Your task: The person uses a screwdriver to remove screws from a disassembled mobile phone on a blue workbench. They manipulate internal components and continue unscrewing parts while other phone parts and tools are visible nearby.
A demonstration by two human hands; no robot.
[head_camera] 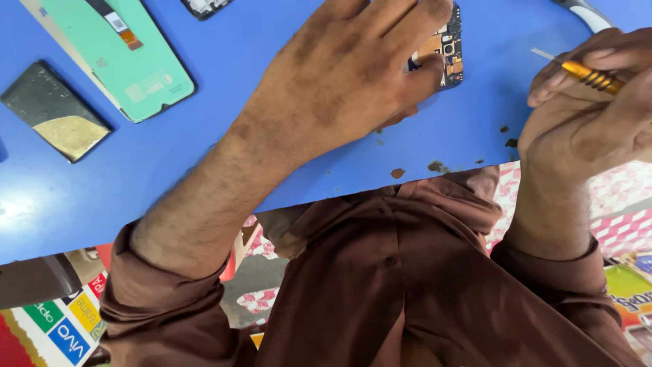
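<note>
My left hand (346, 81) spread flat, pressing an opened phone's circuit board (447, 46) onto the blue tabletop (204, 149), my right hand (584, 122) beside it, fingers closed around a gold-handled screwdriver (589, 75)

An opened phone (448, 51) lies flat on blue, circuitry exposed; a gold-handled screwdriver (589, 75) angles above.

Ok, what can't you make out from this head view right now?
- Opened phone body with exposed circuit board: mostly hidden under the left hand.
- Gold-handled screwdriver: handle end buried in the right hand.
- Black part and white curved object: cut off by the top edge.
</note>
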